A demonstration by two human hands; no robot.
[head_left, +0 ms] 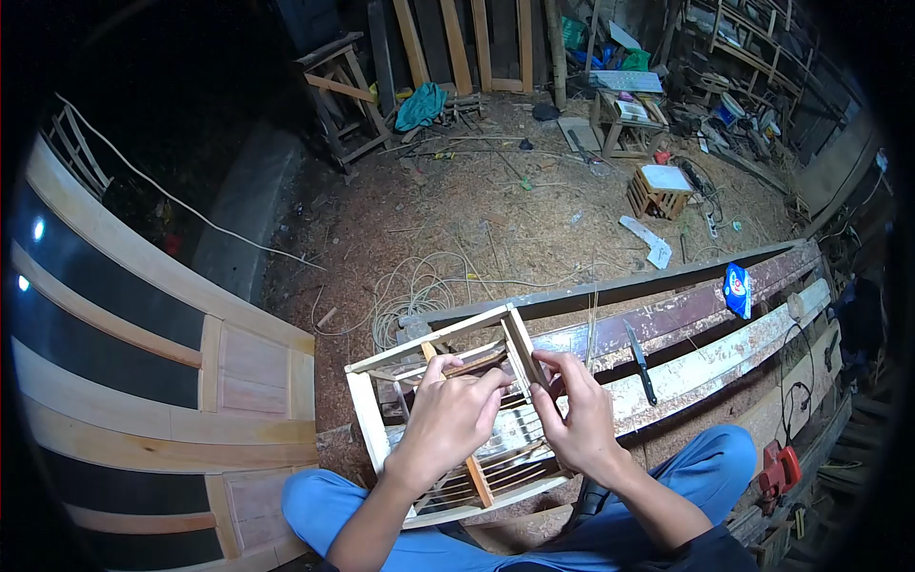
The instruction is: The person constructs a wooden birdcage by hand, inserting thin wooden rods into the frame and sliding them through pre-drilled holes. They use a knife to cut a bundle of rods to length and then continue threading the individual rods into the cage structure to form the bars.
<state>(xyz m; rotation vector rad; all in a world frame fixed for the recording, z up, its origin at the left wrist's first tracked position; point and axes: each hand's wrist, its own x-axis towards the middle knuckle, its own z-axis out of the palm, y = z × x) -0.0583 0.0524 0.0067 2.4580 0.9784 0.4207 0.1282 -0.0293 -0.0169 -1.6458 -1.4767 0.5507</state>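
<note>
A small cage-like wooden frame (360,400) with thin slats rests tilted over my lap and the bench edge. My right hand (583,419) grips the frame's right side, thumb and fingers pressed on its upright board. Inside the frame, my left hand (450,419) is closed, with its fingertips pinched close to the thin slats by that board. What sits between those fingertips is too small to make out. To the right, a knife (640,362) with a black handle lies across the bench planks (681,374).
A blue packet (737,291) lies on the bench, and a red power tool (780,471) sits at lower right. Large wooden door panels (162,419) stand at left. Coiled cable (410,296) covers the ground ahead. Farther off are a slatted crate (658,198) and a small stool (624,124).
</note>
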